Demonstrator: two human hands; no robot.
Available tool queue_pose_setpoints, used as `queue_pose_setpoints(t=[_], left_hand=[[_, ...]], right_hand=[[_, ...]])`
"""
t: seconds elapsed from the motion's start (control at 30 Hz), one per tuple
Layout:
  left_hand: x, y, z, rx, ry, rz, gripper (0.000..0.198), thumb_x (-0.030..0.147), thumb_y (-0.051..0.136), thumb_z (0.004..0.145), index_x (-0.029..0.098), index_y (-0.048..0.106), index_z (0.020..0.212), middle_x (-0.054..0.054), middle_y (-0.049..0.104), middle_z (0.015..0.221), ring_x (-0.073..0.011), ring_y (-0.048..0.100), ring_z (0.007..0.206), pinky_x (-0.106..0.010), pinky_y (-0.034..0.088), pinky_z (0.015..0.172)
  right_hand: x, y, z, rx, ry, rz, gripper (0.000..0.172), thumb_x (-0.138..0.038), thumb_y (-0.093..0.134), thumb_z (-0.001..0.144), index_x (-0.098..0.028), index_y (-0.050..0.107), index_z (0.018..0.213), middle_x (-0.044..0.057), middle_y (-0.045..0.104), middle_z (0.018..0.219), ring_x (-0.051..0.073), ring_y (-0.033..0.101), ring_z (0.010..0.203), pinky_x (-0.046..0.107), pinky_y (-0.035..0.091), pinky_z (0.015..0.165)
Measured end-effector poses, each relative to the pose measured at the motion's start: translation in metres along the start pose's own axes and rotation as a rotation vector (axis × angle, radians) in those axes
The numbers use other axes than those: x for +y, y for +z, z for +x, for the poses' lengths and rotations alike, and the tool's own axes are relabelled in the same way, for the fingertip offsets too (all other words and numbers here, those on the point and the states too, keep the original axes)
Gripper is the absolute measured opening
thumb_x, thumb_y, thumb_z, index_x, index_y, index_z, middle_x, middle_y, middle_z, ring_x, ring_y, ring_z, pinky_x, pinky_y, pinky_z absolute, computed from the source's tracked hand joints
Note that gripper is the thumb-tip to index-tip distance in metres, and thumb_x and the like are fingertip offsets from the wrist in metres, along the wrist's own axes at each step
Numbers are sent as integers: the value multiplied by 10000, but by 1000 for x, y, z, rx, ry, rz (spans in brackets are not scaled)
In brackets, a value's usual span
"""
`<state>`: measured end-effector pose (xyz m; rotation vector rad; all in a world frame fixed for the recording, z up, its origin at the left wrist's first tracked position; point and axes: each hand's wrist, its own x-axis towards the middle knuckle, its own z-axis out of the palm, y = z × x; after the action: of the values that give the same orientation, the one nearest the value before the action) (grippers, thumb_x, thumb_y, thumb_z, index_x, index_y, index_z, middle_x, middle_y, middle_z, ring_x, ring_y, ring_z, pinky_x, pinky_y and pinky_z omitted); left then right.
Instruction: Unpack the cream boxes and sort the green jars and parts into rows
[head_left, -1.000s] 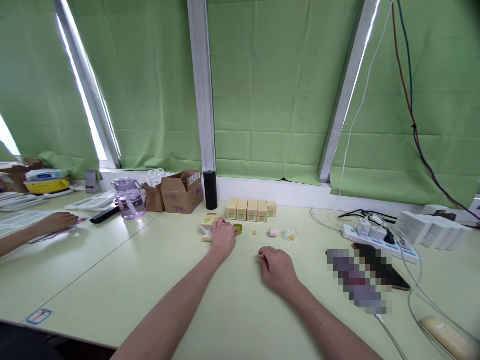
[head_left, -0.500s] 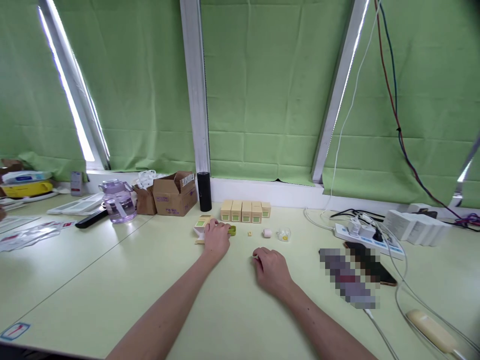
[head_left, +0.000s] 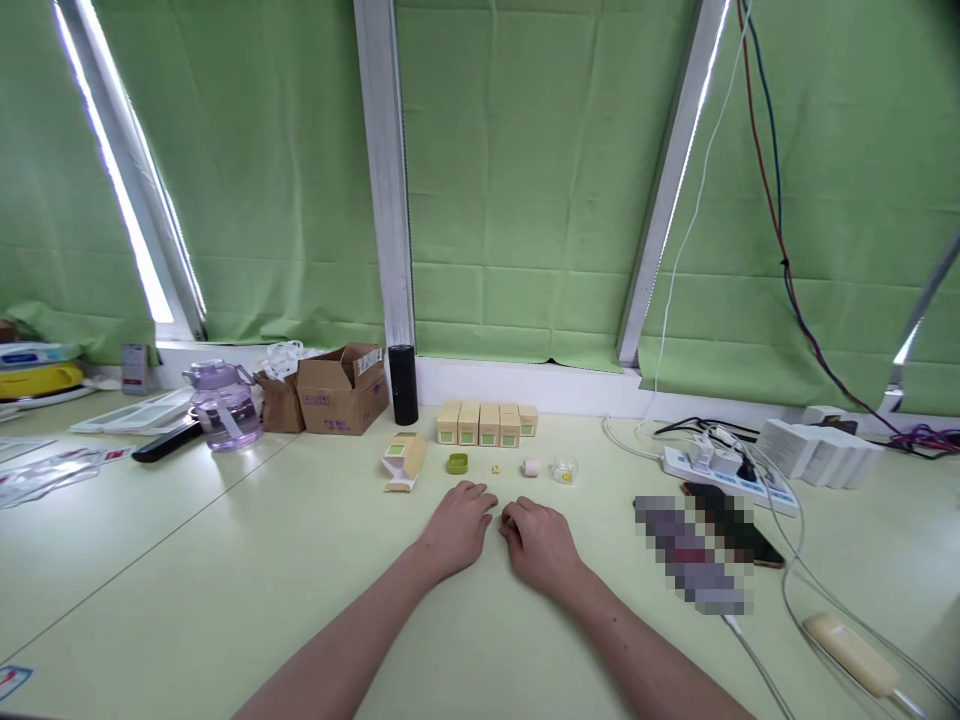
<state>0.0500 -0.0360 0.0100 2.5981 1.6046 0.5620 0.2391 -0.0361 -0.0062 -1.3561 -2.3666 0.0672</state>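
My left hand [head_left: 459, 525] rests on the pale green table [head_left: 225, 560], fingers loosely curled, beside my right hand [head_left: 538, 543]. The right hand's fingers are curled; earlier a small white thing showed at its fingertips, and now I cannot make it out. Beyond the hands lie an opened cream-and-green small box [head_left: 403, 461] on its side, a small green case [head_left: 457, 463], a tiny yellow piece [head_left: 496, 468], a pink piece [head_left: 531, 467] and a clear piece [head_left: 564, 470]. A row of several cream boxes [head_left: 487, 423] stands behind them.
A black cylinder [head_left: 403, 384], brown cartons [head_left: 337, 389] and a purple bottle [head_left: 220, 407] stand at the back left. At the right are a power strip [head_left: 724, 471] with cables, white boxes [head_left: 817, 452] and a yellow object [head_left: 851, 654]. Green curtains hang behind.
My left hand left the small green case and the opened box and drew back next to my right hand. The view shifted left to right; another person's hand at far left is gone from view.
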Motion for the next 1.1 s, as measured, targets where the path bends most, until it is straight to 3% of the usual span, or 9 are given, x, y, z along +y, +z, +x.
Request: queue_pose_setpoints(t=[0.5, 0.73, 0.9, 1.1], left_hand=[[-1, -1, -1, -39, 9, 10, 333, 177, 434, 963, 208, 672, 1194, -113, 680, 1228, -293, 556, 1206, -450, 475, 1015], [-3, 2, -1, -37, -1, 9, 350, 182, 421, 964, 207, 678, 1200, -123, 676, 1266, -295, 553, 1232, -456, 471, 1029], [-1, 0, -1, -51, -19, -10, 351, 176, 419, 963, 207, 675, 1200, -121, 677, 1276, -294, 551, 1239, -460, 468, 1033], [-2, 0, -2, -49, -22, 1, 339, 182, 423, 967, 211, 672, 1195, -118, 672, 1281, -290, 549, 1245, -447, 465, 1032]], right_hand=[[5, 0, 1, -3, -1, 3, 159, -175, 528, 944, -235, 664, 1000, 26, 709, 1006, 175, 669, 850, 284, 398, 714], [54, -24, 28, 269, 165, -114, 377, -111, 566, 882, -226, 612, 1238, 87, 660, 1309, 274, 562, 1201, 373, 404, 993], [93, -21, 49, 134, 268, -167, 519, -156, 605, 888, -175, 519, 1399, 140, 612, 1396, 301, 530, 1277, 387, 387, 1034], [109, -16, 53, 110, 258, -172, 524, -81, 549, 874, -157, 526, 1391, 137, 661, 1323, 287, 546, 1253, 352, 414, 975]])
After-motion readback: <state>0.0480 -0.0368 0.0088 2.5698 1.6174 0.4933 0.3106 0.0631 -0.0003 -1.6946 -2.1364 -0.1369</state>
